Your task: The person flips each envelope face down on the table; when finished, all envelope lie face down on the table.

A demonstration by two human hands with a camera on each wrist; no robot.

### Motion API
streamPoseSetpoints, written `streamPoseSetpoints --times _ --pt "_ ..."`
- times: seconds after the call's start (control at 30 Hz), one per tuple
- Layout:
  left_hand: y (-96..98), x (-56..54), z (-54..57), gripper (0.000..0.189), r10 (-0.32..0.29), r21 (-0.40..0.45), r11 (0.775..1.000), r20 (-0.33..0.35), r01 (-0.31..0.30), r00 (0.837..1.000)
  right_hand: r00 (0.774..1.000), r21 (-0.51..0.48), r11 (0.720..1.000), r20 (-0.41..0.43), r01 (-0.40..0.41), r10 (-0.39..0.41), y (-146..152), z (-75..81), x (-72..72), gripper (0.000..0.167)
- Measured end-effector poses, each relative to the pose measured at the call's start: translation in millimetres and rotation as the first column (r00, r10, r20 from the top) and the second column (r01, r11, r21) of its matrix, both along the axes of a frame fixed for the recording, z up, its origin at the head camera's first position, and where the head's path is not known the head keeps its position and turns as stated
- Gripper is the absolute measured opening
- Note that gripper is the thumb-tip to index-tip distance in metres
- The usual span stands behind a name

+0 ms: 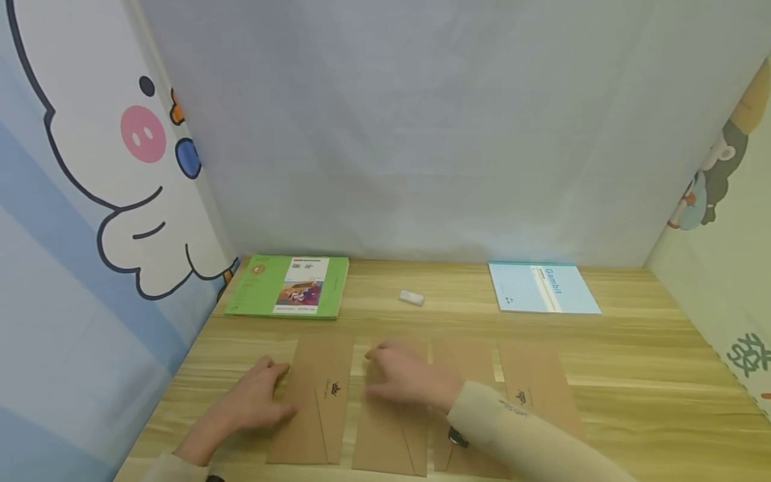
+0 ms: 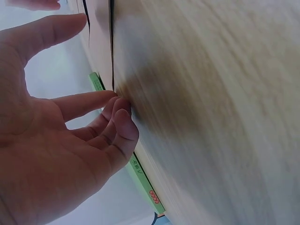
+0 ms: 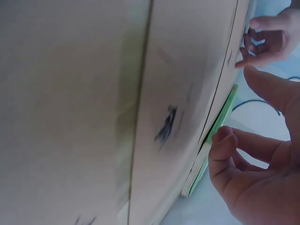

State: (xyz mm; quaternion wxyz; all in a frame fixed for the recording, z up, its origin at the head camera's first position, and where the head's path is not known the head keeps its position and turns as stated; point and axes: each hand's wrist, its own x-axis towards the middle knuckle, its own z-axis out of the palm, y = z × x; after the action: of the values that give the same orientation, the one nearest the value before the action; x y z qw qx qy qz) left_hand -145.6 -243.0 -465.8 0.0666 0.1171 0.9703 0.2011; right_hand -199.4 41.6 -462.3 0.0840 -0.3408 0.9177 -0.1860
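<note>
Currently, on the counter (image 1: 638, 375): four brown envelopes (image 1: 322, 355) are laid in a row, nearer than the white eraser (image 1: 412, 297).
Left hand (image 1: 249, 398): its grip is held spread, thumb apart from fingers, at the left edge of the leftmost envelope (image 1: 310, 408), left of the eraser.
Right hand (image 1: 409, 376): its grip is parted over the second envelope (image 1: 379, 438), straight nearer than the eraser; whether paper is touched cannot be told.
Cream sleeve (image 1: 530, 435): the two envelopes right of the eraser are partly covered.
Green book (image 1: 259, 284): placed left of the eraser.
"Gambit" notebook (image 1: 518, 288): placed right of it.
</note>
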Motion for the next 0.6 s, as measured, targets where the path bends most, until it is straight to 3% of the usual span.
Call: streamPoseSetpoints --times 0.4,0.6 --pt "-3.0 -6.9 -3.3 0.071 -0.026 0.013 1.0 -0.04 0.026 0.999 0.998 0.028 0.998 -0.021 -0.051 0.051 -26 -1.9 1.6 0.063" --pt "-5.3 -5.2 -2.9 0.069 -0.048 0.017 0.999 -0.039 0.048 0.998 0.999 0.098 0.994 -0.025 -0.04 0.043 -34 -5.9 5.9 0.056"
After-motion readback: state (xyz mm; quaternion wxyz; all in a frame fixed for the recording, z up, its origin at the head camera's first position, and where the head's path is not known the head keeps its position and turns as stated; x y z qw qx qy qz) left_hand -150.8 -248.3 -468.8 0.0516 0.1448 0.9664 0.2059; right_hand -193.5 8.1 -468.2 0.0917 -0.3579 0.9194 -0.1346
